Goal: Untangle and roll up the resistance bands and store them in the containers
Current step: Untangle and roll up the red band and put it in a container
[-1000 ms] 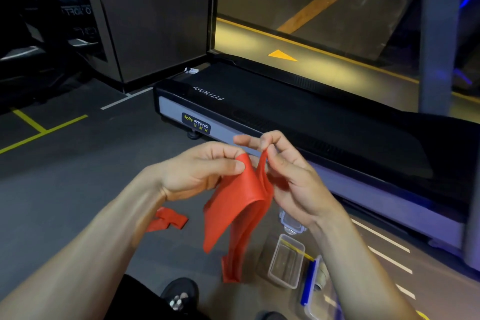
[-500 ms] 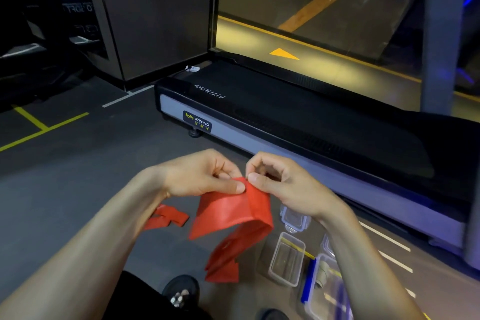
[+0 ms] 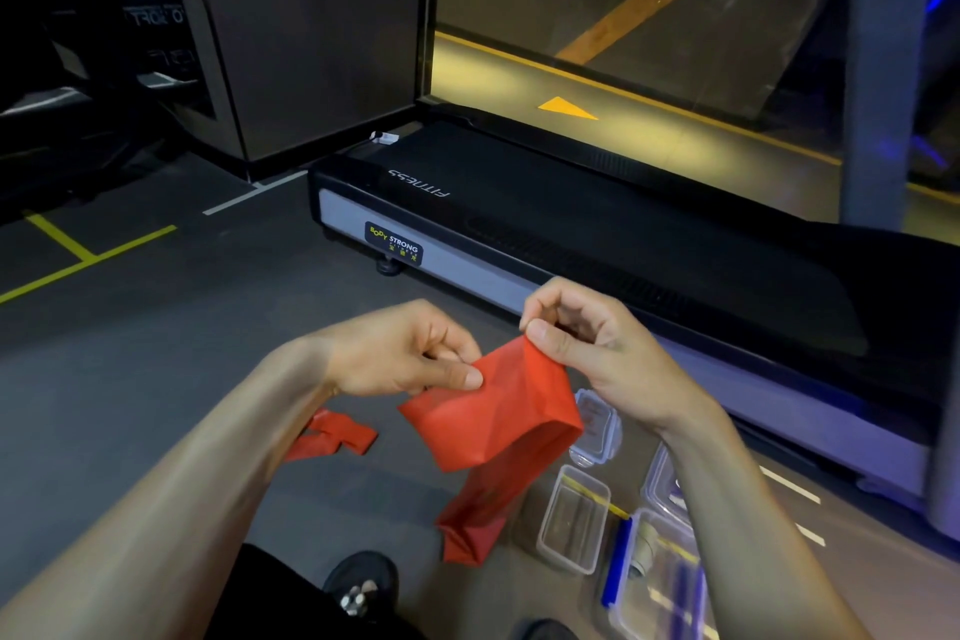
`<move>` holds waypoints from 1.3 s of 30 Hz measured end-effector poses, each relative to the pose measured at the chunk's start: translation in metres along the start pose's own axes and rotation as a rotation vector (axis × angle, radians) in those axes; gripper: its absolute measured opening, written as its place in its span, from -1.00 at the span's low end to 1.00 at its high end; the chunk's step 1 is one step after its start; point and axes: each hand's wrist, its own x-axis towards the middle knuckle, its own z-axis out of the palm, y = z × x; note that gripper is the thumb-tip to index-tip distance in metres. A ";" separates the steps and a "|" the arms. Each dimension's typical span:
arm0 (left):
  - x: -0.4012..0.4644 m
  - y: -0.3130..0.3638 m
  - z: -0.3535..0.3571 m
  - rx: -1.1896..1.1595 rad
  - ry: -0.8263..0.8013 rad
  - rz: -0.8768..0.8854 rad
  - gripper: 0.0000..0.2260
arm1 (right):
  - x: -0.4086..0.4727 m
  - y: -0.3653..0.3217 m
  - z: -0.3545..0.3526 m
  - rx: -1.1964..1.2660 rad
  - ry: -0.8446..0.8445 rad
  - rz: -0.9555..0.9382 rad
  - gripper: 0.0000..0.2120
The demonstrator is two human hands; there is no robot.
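A wide red resistance band (image 3: pixel 498 411) hangs in the air between my hands, its lower end trailing down to the floor. My left hand (image 3: pixel 410 353) pinches its left top edge between thumb and fingers. My right hand (image 3: pixel 587 333) pinches the right top corner, held a little higher. A second red band (image 3: pixel 337 437) lies crumpled on the floor under my left forearm. An open clear container (image 3: pixel 571 520) stands on the floor to the right of the hanging band. Another clear container with a blue lid clip (image 3: pixel 654 572) stands beside it.
A black treadmill (image 3: pixel 597 234) runs across the floor just beyond my hands. A clear lid (image 3: pixel 597 426) lies near the containers. My dark shoe (image 3: pixel 363 582) shows at the bottom. Yellow floor lines (image 3: pixel 88 255) mark the grey floor at left.
My hands have moved apart, spreading the top of the red band flat and wide. The right hand has risen slightly; the band's lower end has dropped further toward the floor.
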 end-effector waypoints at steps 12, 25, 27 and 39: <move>-0.005 0.008 -0.002 -0.186 0.037 0.085 -0.91 | -0.004 0.003 -0.001 0.054 0.023 -0.007 -0.93; -0.006 0.007 -0.002 -0.012 0.107 0.057 -0.81 | 0.009 0.008 0.037 -0.013 -0.080 -0.012 -0.89; -0.006 0.006 -0.003 0.038 0.136 0.013 -0.82 | 0.008 0.009 0.031 -0.123 -0.090 -0.001 -0.92; -0.003 0.004 -0.005 -0.062 0.176 -0.013 -0.88 | 0.002 0.011 0.005 -0.146 0.047 -0.041 -0.93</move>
